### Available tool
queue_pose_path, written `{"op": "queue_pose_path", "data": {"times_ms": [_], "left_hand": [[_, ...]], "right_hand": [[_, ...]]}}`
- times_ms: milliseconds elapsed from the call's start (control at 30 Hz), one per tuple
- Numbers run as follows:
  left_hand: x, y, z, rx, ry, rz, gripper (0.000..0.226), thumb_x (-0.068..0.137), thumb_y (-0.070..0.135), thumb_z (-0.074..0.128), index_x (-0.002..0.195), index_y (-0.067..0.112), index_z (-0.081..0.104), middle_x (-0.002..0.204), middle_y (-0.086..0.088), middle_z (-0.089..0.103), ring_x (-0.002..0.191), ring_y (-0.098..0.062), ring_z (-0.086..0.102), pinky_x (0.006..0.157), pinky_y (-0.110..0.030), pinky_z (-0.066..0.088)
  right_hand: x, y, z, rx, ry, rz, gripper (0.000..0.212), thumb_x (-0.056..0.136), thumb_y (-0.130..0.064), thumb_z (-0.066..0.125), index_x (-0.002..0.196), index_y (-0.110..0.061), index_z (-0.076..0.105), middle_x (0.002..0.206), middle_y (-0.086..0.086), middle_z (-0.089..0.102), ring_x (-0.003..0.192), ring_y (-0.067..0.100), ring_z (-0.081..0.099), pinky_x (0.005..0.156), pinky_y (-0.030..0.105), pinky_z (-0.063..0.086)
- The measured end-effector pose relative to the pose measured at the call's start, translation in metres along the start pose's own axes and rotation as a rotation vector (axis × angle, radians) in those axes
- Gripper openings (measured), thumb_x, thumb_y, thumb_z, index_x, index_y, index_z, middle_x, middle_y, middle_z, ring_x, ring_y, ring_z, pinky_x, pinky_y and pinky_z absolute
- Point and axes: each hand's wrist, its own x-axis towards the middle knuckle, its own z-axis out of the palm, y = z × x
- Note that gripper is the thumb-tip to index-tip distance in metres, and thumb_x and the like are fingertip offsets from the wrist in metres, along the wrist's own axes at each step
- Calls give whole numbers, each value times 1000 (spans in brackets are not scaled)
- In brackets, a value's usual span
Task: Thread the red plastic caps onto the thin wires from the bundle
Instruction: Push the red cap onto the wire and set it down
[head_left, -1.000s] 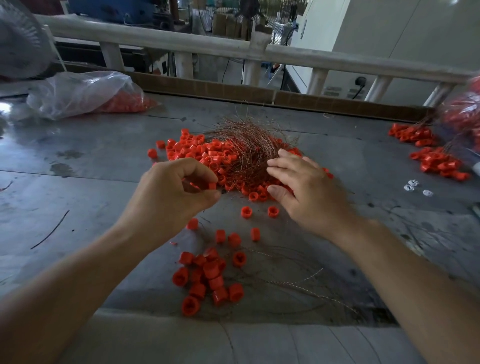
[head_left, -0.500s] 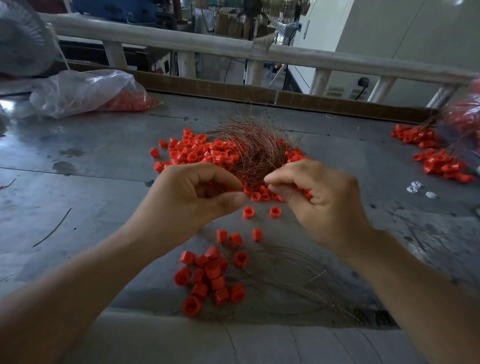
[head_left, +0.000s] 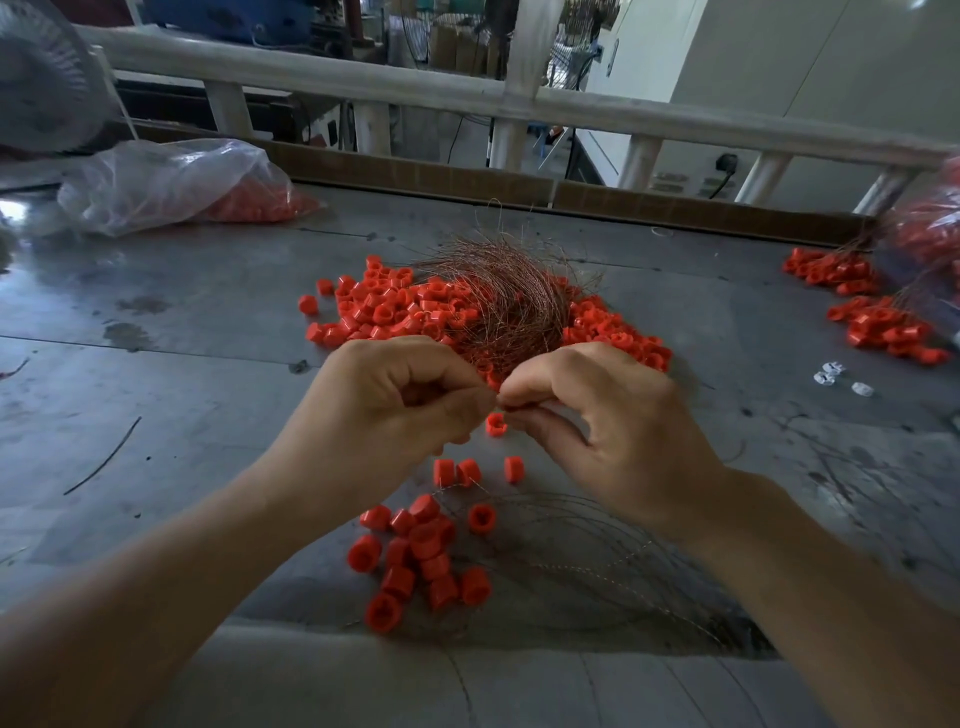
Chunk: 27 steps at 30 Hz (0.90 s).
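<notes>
Fingers (head_left: 470, 404) tip to tip on thin wire (head_left: 500, 404)

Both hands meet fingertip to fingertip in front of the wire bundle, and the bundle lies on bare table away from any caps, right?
No: the head view shows the wire bundle lying on the pile of red caps, which spreads to both sides. The left hand and right hand do meet in front of it.

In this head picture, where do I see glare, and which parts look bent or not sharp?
Head view: glare on the grey metal table at its far-left edge; the white railing bows slightly from wide-angle distortion; the clear plastic bag of red caps at the right edge is blurred.
</notes>
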Motion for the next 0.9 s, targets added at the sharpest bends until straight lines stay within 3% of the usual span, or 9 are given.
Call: {"op": "queue_pose_path", "data": {"times_ms": [100, 167, 333, 433, 700, 900], "left_hand": [[0, 0, -6, -92, 55, 4, 11, 69, 27, 76, 66, 18, 70, 63, 2, 65, 55, -7, 60, 52, -16, 48], [2, 0, -10, -180, 76, 29, 9, 66, 22, 72, 72, 16, 69, 62, -1, 65, 57, -10, 59, 53, -19, 48], [0, 1, -11, -270, 0, 132, 21, 70, 30, 69, 77, 10, 68, 69, -4, 64, 62, -19, 59, 56, -23, 48], [-4, 2, -9, -270, -54, 126, 20, 71, 33, 69, 75, 13, 67, 73, -1, 66, 65, -12, 62, 58, -20, 49], [-5, 6, -9, -292, -89, 142, 17, 76, 41, 66, 83, 26, 71, 80, 11, 69, 75, -4, 65, 65, -15, 49], [-3, 8, -10, -296, 1, 121, 31, 70, 41, 70, 78, 11, 69, 71, -1, 66, 63, -13, 61, 57, -21, 49]], "right_hand": [[1, 9, -2, -69, 30, 36, 11, 77, -9, 68, 83, -1, 68, 74, 4, 68, 76, 11, 53, 73, 20, 43], [0, 15, -3, -105, 51, 82, 10, 74, -7, 69, 82, -2, 69, 74, 3, 69, 78, 11, 52, 74, 21, 41], [0, 24, -3, -181, 85, 111, 6, 71, -4, 68, 77, -4, 70, 76, 5, 70, 83, 11, 56, 81, 25, 38], [0, 24, -5, -200, 113, 127, 6, 73, -6, 68, 78, -6, 71, 84, 4, 71, 88, 17, 65, 84, 30, 42], [2, 25, -9, -244, 164, 267, 9, 76, -8, 65, 81, -6, 71, 92, 7, 70, 89, 24, 65, 84, 38, 47], [1, 30, -23, -295, 242, 299, 6, 78, -7, 64, 81, -3, 68, 100, 10, 66, 97, 28, 60, 88, 37, 41]]}}
